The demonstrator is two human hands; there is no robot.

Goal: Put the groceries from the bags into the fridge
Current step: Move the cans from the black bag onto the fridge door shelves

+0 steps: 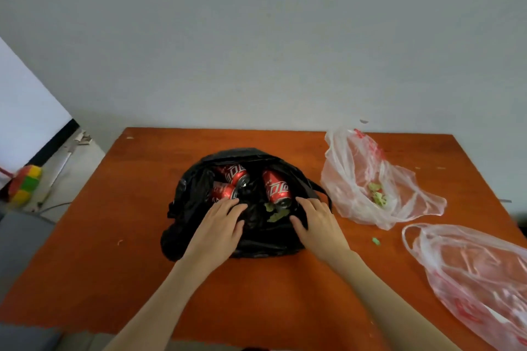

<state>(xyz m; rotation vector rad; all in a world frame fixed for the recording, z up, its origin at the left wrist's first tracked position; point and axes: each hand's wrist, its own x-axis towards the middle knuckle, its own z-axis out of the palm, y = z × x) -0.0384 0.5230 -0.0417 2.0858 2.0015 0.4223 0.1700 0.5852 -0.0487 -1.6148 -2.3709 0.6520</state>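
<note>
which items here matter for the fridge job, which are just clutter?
Job:
black bag, both hands on its open mouth: left hand, right hand
three red cans inside it
two clear plastic bags, the far one holding green scraps

Clutter:
colourful toy on the floor
green crumb on the table

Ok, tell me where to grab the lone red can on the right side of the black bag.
Grip the can round its mid-body, coming from above with the right hand. It lies on its side in the open black bag, silver end toward the person, curved side exposed, apart from the other two cans.
</note>
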